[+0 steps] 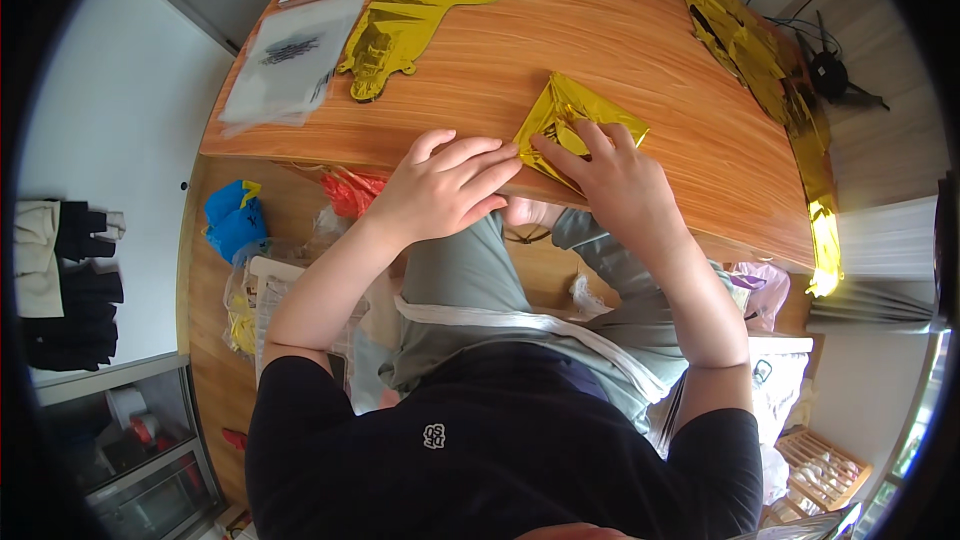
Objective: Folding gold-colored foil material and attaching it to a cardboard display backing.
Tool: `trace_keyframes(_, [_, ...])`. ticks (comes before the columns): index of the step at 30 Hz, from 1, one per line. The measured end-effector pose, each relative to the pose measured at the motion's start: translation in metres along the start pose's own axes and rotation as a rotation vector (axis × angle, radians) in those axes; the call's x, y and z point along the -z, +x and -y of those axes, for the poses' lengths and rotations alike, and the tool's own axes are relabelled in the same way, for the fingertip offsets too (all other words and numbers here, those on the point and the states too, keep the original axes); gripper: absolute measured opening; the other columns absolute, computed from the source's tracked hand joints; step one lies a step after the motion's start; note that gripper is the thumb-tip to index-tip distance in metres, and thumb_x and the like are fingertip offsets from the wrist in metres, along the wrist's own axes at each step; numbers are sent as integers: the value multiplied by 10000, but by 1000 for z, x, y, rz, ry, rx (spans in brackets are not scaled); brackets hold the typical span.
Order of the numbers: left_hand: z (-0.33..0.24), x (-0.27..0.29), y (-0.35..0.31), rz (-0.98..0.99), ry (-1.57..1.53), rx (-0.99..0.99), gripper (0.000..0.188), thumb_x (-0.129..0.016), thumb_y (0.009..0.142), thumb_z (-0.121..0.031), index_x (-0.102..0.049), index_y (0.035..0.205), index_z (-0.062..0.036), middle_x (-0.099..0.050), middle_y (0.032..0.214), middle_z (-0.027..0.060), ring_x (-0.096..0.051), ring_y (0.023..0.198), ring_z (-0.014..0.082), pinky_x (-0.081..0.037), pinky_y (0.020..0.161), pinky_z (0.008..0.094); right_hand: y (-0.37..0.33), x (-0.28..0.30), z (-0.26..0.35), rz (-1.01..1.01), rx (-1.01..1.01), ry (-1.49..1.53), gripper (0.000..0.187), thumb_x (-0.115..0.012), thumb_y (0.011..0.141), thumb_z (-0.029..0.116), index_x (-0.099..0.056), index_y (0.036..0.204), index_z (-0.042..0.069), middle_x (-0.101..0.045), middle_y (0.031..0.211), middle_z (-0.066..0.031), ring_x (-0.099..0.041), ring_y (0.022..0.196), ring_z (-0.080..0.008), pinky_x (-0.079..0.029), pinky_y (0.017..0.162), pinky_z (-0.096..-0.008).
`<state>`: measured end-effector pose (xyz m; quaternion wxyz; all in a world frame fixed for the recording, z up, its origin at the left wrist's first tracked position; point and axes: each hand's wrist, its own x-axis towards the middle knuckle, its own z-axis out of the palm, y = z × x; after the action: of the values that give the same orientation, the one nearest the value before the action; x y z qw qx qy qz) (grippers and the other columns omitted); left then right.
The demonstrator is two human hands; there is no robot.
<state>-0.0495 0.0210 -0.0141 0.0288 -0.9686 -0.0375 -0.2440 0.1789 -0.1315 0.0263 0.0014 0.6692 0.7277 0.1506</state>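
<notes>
A folded piece of shiny gold foil, roughly diamond-shaped, lies on the wooden table close to its near edge. My right hand rests on it from the right, fingers spread and bent, the fingertips pressing on the foil. My left hand is at the table edge just left of it, fingers stretched out toward the foil's left corner. The fingertips touch or nearly touch that corner; exact contact is hard to tell. Neither hand visibly grips anything.
A flat gold foil balloon lies at the far left of the table, beside clear plastic bags. More crumpled gold foil hangs along the right edge. Below the left edge are a blue bag and a red bag.
</notes>
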Motion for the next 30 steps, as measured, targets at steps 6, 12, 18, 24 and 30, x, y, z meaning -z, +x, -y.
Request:
trace_keyframes(6, [2,0,5,-17,39,-50,538,-680,945,-449,-640,1408,-177,-611,1489,-38,-533,1371,141,-295,1155,461,3,0,-1,24,-8,8,685,-670,905,121,-520,1525,372,-597,1356,-87,-632,1136,-298,-652,688,-319])
trace_keyframes(12, [1,6,12,42,-45,-25,537,-676,944,-497,-652,1356,-154,-639,1421,-1,-550,1339,171,-396,1098,449,6,5,-3,16,14,26,628,-639,918,119,-542,1498,340,-601,1319,-99,-630,1134,-304,-647,682,-322])
trace_keyframes(18, [4,1,13,56,-74,-34,535,-702,915,-487,-660,1323,-143,-647,1389,7,-587,1259,189,-430,1013,452,8,17,-6,88,42,91,570,-634,924,144,-559,1470,288,-614,1200,-92,-628,1075,-296,-635,712,-352])
trace_keyframes(24, [1,0,17,16,-134,-17,482,-688,935,-462,-667,1290,-137,-686,1297,4,-619,1209,188,-433,977,440,13,30,-7,157,19,227,557,-681,898,220,-593,1447,242,-615,1243,-134,-606,1103,-358,-624,799,-442])
trace_keyframes(30, [7,12,23,61,-353,124,494,-723,946,-352,-593,1365,-125,-704,1272,44,-618,1236,246,-387,1058,470,14,37,1,188,-54,338,674,-751,873,458,-568,1482,233,-565,1394,-173,-552,1232,-395,-608,881,-469])
